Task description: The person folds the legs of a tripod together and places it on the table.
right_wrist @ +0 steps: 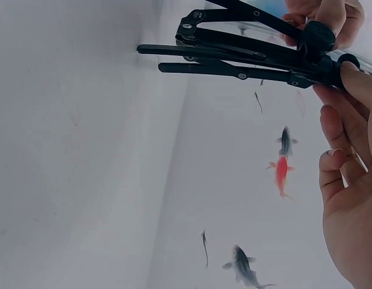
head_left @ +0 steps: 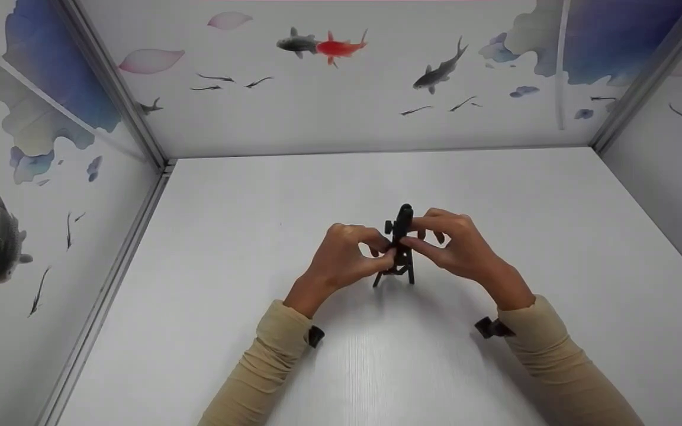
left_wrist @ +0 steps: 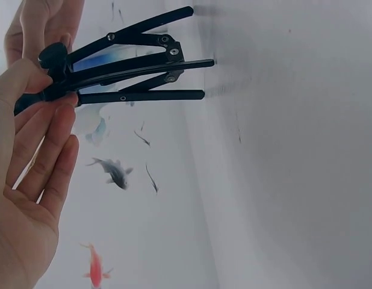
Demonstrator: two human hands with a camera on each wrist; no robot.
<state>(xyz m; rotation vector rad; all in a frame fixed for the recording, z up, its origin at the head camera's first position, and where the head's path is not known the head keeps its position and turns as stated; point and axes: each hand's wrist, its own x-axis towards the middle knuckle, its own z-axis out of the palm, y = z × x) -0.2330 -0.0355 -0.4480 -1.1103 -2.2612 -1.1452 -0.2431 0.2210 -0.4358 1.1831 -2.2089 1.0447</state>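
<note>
A small black tripod (head_left: pixel 403 222) stands upright near the middle of the table, its legs (left_wrist: pixel 144 63) partly spread and linked by short hinged braces. The leg tips are at the tabletop; whether all of them touch it I cannot tell. From the left side, my left hand (head_left: pixel 344 254) pinches the tripod's body between thumb and fingers, near a round knob (left_wrist: pixel 52 55) above the legs. On the other side my right hand (head_left: pixel 459 242) pinches the upper column with thumb and forefinger, its other fingers loosely bent. Fingers partly cover the middle of the tripod.
The white tabletop (head_left: pixel 246 195) is enclosed by panels printed with fish and leaves, such as the back wall (head_left: pixel 376 118). Metal frame posts (head_left: pixel 116 83) stand at the corners. Small black cameras (head_left: pixel 315 336) sit at both sleeve cuffs.
</note>
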